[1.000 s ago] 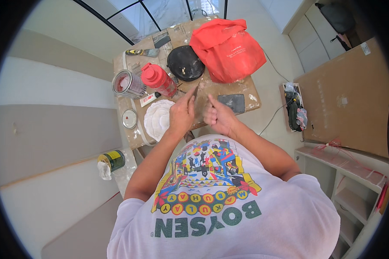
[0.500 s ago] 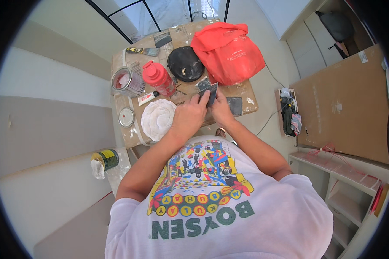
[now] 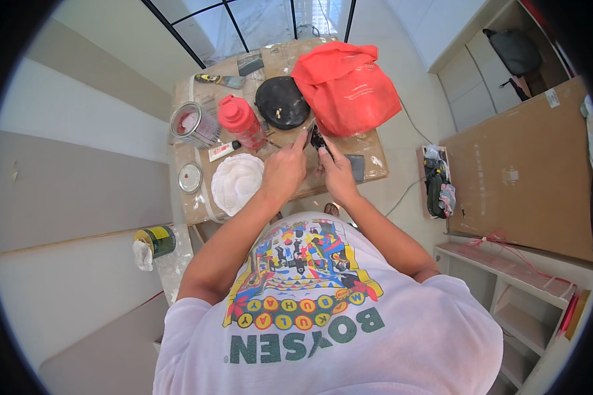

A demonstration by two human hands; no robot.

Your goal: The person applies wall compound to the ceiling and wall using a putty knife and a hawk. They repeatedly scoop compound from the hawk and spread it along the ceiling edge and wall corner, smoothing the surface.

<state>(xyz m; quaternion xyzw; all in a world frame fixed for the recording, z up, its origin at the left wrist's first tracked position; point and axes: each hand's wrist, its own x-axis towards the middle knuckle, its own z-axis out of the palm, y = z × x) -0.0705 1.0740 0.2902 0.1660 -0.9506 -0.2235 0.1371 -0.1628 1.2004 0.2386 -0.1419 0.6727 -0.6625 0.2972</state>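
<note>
Over the near edge of a cardboard box used as a work surface (image 3: 290, 187), my left hand (image 3: 285, 170) and my right hand (image 3: 338, 174) are close together, fingers closed. Between them is a thin, dark, flat piece (image 3: 317, 138), now seen nearly edge-on; it looks like sandpaper, though the fingers hide part of it. A grey rectangular sheet (image 3: 356, 167) lies beside my right hand. A folded white cloth (image 3: 238, 184) rests to the left of my left hand. Just beyond the hands are a black rounded case (image 3: 281, 103) and a red bag (image 3: 349, 89).
Left on the box stand a red bottle (image 3: 241, 122) and an open paint can (image 3: 196, 125). Near them lie a white tube (image 3: 223, 151), a round lid (image 3: 190, 178) and a putty knife (image 3: 220, 81). Lower left is a yellow-green can (image 3: 158, 241); shelves (image 3: 527, 309) stand right.
The dark piece has turned from showing its broad face to nearly edge-on. My right hand's fingers have shifted on it, and my left hand has moved slightly left.
</note>
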